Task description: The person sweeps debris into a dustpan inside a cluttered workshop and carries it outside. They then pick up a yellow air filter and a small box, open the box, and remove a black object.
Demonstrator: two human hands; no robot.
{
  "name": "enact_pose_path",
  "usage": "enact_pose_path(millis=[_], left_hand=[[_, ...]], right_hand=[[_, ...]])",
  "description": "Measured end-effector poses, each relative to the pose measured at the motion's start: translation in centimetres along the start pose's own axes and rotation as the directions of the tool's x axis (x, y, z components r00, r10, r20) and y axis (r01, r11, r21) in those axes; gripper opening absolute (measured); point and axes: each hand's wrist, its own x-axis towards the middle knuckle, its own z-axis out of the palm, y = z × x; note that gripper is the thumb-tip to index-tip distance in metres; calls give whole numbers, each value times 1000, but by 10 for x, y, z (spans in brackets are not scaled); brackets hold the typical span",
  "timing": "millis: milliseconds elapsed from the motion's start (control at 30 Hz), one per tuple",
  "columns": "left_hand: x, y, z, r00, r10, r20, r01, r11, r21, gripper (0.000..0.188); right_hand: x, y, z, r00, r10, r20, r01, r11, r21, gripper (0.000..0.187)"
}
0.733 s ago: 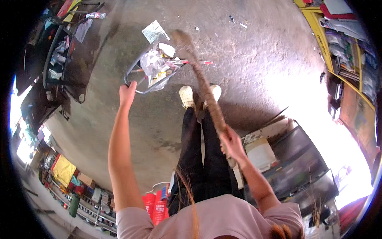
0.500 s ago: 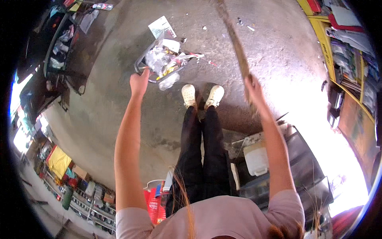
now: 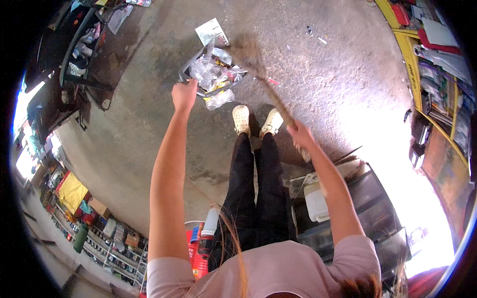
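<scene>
My left hand is closed on the near-left edge of a dark-rimmed dustpan. Clear plastic wrappers and other litter fill it, and some spill over its near and right edges. In my right hand is the stick of a broom, slanting away to the left. Its bristle end is blurred and lies over the floor at the pan's far right side. A printed white sheet lies on the floor just beyond the pan.
My pale clogs stand close to the litter. Small scraps lie on the concrete farther right. A yellow-framed shelf stands at the right, a dark rack at the far left. A white plastic container sits beside my right leg.
The broom has swung left toward the dustpan, its bristle end now in view. My right hand has moved left and nearer. Litter at the pan's right edge has shifted inward.
</scene>
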Motion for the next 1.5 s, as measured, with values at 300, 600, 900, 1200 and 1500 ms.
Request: enact_pose_path(millis=[300, 600, 900, 1200, 1500], left_hand=[[0, 6, -5, 999, 41, 31, -41, 999, 19, 32], [9, -21, 10, 998, 31, -47, -31, 1000, -4, 46], [4, -7, 9, 998, 62, -34, -61, 998, 18, 51], [6, -13, 9, 991, 132, -30, -133, 990, -36, 48], [19, -45, 18, 994, 112, 13, -111, 992, -59, 45]], right_hand=[[-152, 26, 35, 997, 71, -16, -60, 929, 365, 51], [-107, 67, -64, 914, 115, -389, 205, 697, 687, 29], [71, 61, -29, 900, 232, -369, -52, 898, 437, 48], [-88, 40, 91, 999, -10, -37, 27, 868, 496, 52], [-144, 78, 30, 944, 95, -316, 194, 615, 764, 46]])
